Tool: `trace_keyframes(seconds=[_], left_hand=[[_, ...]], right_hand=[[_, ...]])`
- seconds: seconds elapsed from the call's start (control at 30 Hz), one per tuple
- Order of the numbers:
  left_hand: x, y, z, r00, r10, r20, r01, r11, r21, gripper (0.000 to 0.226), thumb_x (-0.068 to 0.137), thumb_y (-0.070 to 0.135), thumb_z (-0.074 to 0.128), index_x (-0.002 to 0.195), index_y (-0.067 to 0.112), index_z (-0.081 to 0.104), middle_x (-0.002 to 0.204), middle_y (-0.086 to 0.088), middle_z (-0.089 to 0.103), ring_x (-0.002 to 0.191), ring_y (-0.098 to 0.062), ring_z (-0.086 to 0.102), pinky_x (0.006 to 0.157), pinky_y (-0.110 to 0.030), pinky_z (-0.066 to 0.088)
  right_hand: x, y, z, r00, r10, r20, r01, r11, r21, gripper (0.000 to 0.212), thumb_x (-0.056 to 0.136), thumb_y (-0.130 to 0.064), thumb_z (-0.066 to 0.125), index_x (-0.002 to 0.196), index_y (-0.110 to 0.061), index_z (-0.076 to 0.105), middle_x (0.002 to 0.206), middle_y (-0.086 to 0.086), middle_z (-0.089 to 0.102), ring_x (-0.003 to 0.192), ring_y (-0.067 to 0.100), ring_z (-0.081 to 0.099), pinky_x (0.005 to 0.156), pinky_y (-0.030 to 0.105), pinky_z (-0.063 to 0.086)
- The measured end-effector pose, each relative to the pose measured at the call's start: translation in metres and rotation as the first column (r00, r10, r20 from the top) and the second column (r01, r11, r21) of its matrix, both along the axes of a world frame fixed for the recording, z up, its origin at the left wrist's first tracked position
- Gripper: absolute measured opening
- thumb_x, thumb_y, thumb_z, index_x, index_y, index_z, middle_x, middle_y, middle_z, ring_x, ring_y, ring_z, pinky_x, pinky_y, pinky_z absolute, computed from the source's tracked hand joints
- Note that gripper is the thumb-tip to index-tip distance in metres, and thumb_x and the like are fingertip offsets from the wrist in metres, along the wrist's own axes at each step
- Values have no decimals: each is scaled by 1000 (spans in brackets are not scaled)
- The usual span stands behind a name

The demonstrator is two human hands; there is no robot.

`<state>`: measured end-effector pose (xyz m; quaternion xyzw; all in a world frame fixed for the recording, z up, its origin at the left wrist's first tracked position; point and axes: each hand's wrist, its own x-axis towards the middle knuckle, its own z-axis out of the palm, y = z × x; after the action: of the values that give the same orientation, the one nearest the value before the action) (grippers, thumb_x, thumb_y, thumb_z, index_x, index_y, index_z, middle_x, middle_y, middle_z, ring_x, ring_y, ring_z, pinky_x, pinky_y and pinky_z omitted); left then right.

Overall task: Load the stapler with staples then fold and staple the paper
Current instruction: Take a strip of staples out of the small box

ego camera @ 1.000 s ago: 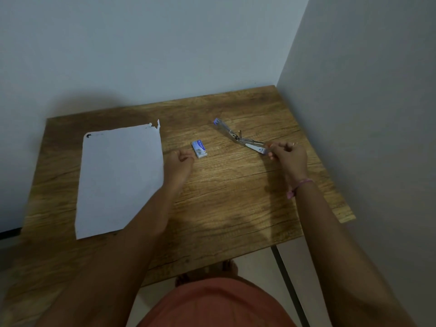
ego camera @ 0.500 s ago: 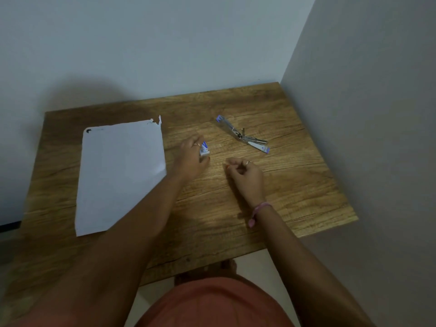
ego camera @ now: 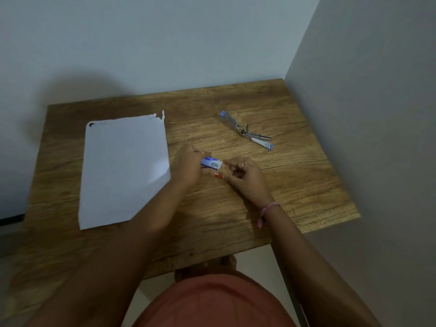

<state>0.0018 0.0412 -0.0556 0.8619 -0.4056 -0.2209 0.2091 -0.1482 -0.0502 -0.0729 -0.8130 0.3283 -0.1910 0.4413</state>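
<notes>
A small blue and white staple box (ego camera: 211, 162) is held just above the wooden table (ego camera: 295, 185), with my left hand (ego camera: 191, 165) shut on its left end. My right hand (ego camera: 245, 175) sits right beside the box's right end, fingers curled and touching or nearly touching it. The stapler (ego camera: 246, 131), silver with blue tips, lies swung wide open at the back right, apart from both hands. A white sheet of paper (ego camera: 125, 168) with a torn top right corner lies flat on the left, partly under my left forearm.
Walls close the table in at the back and on the right. The table's front edge runs near my body, with floor below it. Bare wood lies between my hands and the stapler.
My right hand left the stapler and came left to the middle of the table. My left hand picked the staple box up from the table and drew it toward me.
</notes>
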Motion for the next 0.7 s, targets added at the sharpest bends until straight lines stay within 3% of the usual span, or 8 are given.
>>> trace_keyframes(seconds=[0.1, 0.23, 0.3, 0.43, 0.57, 0.7], left_hand=[[2, 1, 2, 996, -7, -84, 2, 998, -55, 51, 78, 20, 77, 125, 11, 62, 119, -14, 65, 106, -23, 58, 80, -23, 40], [1, 3, 1, 969, 72, -235, -96, 991, -94, 49, 76, 12, 78, 123, 10, 64, 117, -11, 69, 104, -22, 64, 93, -39, 50], [2, 3, 1, 965, 71, -253, -98, 990, -97, 49, 75, 12, 79, 122, 10, 64, 118, -10, 69, 105, -19, 63, 89, -32, 50], [3, 2, 3, 963, 40, -266, -64, 994, -85, 48, 74, 12, 80, 120, 11, 65, 115, -7, 70, 90, -7, 59, 61, -10, 36], [3, 4, 3, 959, 28, -283, -56, 994, -92, 44, 76, 10, 79, 117, 12, 65, 104, -9, 73, 84, -7, 59, 55, -7, 35], [4, 3, 2, 966, 6, -257, -28, 996, -82, 41, 78, 10, 76, 117, 15, 65, 101, -6, 73, 83, -9, 59, 56, -11, 34]], right_hand=[[0, 2, 0, 1000, 4, -18, -5, 1000, -11, 39, 73, -19, 81, 110, -13, 70, 102, -1, 58, 82, 15, 60, 75, 17, 50], [3, 3, 0, 999, -29, -33, 27, 998, -53, 32, 73, -17, 80, 104, -17, 72, 98, 5, 60, 84, 17, 58, 73, 11, 44], [6, 3, 1, 997, -57, -43, 54, 997, -62, 30, 72, -15, 80, 101, -14, 73, 94, 4, 60, 82, 12, 56, 71, 2, 37], [9, 1, 1, 994, -87, -68, 84, 996, -37, 30, 71, -14, 81, 99, -11, 71, 94, 0, 59, 78, 10, 57, 68, 1, 38], [9, -3, 5, 996, -53, -73, 54, 998, 18, 30, 69, -13, 82, 96, -14, 68, 95, 4, 65, 77, 14, 63, 74, 20, 51], [7, -10, 10, 993, 8, -116, -7, 1000, 10, 34, 70, -12, 82, 102, -9, 71, 77, -3, 60, 62, 3, 53, 62, 5, 42]])
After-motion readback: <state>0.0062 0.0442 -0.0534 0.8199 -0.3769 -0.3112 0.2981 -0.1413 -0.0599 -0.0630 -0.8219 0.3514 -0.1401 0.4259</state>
